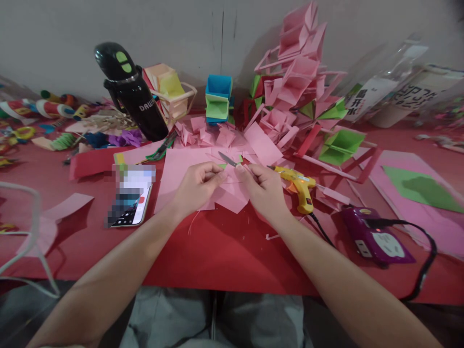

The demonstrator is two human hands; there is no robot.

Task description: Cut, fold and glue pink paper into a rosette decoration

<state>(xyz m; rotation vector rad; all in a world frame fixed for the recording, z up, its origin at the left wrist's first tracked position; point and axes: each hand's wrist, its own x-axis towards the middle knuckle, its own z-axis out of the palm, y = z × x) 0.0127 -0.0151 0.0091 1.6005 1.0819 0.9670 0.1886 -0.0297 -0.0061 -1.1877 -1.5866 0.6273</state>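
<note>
Evidently, right-hand fingers (243, 172) are clasping a pointed blade (227, 158) while left-hand fingers (216, 179) are pinching green paper (222, 166), probably steadying it, inside the tabletop's near edge (210, 282).

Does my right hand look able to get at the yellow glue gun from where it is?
Probably yes: the yellow glue gun lies just to the right of your right hand, with nothing visible blocking the way, though that hand appears to be holding a grey blade.
</note>
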